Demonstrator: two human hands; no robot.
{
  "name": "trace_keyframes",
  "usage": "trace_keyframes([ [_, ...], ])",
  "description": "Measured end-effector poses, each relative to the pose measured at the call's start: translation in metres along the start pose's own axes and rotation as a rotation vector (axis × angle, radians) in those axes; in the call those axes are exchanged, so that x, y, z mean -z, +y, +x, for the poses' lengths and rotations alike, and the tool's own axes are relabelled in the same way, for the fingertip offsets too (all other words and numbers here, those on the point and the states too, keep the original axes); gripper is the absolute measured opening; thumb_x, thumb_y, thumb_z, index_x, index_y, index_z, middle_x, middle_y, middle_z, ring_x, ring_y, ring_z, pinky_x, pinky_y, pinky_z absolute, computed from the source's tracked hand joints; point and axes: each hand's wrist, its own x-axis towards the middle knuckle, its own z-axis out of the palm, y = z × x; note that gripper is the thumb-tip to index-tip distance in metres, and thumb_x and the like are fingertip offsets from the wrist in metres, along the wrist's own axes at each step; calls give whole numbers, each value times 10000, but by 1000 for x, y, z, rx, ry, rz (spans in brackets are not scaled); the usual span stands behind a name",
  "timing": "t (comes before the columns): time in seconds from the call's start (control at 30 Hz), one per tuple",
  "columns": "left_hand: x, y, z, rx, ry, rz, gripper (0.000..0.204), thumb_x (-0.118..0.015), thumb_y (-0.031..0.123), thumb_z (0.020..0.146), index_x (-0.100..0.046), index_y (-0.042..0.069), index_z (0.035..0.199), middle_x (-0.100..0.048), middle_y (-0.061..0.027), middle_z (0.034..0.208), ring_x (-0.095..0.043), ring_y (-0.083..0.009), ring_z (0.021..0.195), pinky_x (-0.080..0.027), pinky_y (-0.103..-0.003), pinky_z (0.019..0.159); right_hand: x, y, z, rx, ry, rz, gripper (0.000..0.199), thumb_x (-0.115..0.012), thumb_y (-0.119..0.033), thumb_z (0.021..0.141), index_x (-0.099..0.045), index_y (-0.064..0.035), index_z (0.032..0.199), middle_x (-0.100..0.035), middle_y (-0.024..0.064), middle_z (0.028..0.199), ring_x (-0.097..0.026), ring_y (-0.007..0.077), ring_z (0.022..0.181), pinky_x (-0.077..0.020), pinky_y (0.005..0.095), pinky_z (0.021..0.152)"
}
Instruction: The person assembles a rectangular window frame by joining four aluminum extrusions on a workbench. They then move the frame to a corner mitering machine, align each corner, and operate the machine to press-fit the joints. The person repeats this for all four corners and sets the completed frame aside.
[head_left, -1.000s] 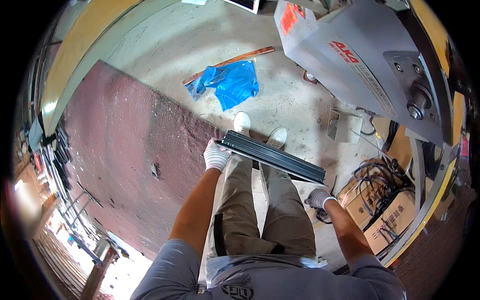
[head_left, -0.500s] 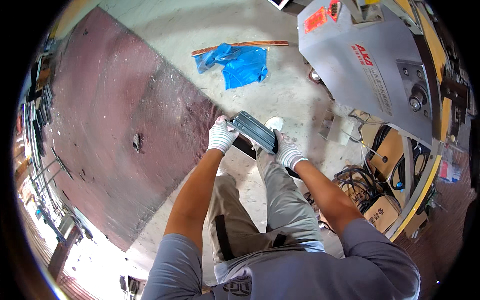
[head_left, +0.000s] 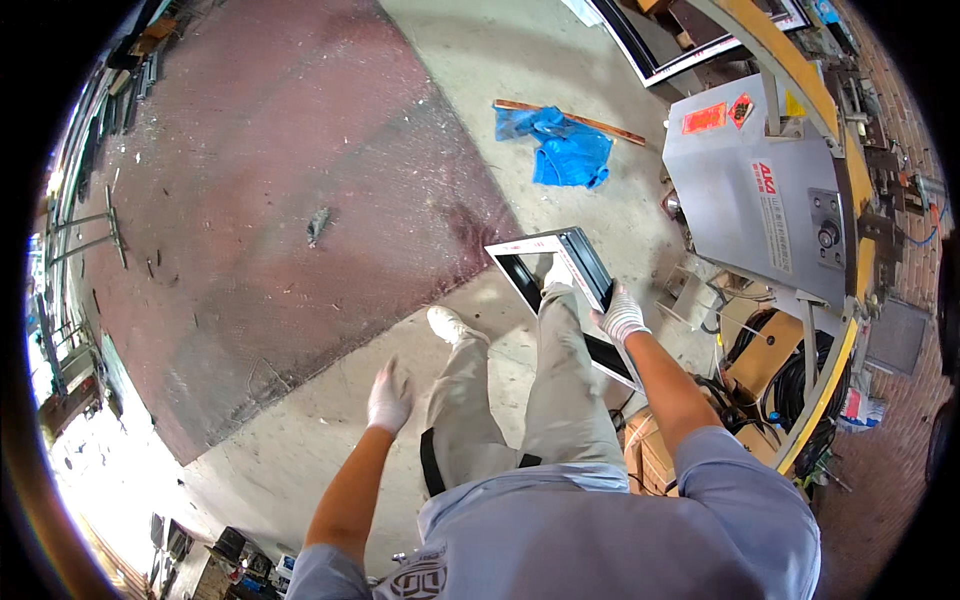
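My right hand (head_left: 622, 317), in a white glove, grips the side rail of a dark rectangular metal frame (head_left: 560, 262) with a pale inner face. The frame hangs tilted in front of my right leg, and its lower part is hidden behind that leg. My left hand (head_left: 388, 396), also gloved, swings free at my left side with the fingers apart and nothing in it. I am mid-stride on a concrete floor (head_left: 480, 130), with my left shoe (head_left: 447, 324) forward.
A grey metal machine housing (head_left: 745, 200) with a yellow frame stands to the right. Cables and a cardboard box (head_left: 770, 365) lie at its base. A blue plastic sheet (head_left: 560, 150) and a wooden strip lie ahead. A reddish floor patch (head_left: 270, 180) spreads left.
My left hand let go of the frame and dropped to my side. The frame now hangs from my right hand alone, turned to show its open face, and I have stepped forward.
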Motion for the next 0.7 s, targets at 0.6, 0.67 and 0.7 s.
trace_keyframes([
  [0.6,106,-163,-207,45,-307,53,407,-632,374,962,-681,130,1283,-709,-215,1214,-672,-377,1150,-525,-448,992,-11,-104,-132,-109,51,89,869,-936,-363,621,-519,-9,1297,-605,233,1291,-598,391,1231,-503,462,1058],
  [0.67,199,-97,-177,-139,-237,197,358,-610,355,981,-707,126,1239,-714,-207,1217,-681,-374,1130,-529,-445,974,-7,-105,-129,-127,75,86,921,-934,-356,622,-488,-7,1348,-594,241,1304,-595,392,1237,-499,457,1068],
  [0.7,242,-76,-152,100,-302,61,377,-595,391,984,-734,96,1173,-720,-229,1177,-688,-387,1103,-536,-447,949,6,-106,-124,-137,-14,87,936,-921,-363,643,-469,-4,1380,-576,252,1330,-585,397,1254,-495,454,1076],
])
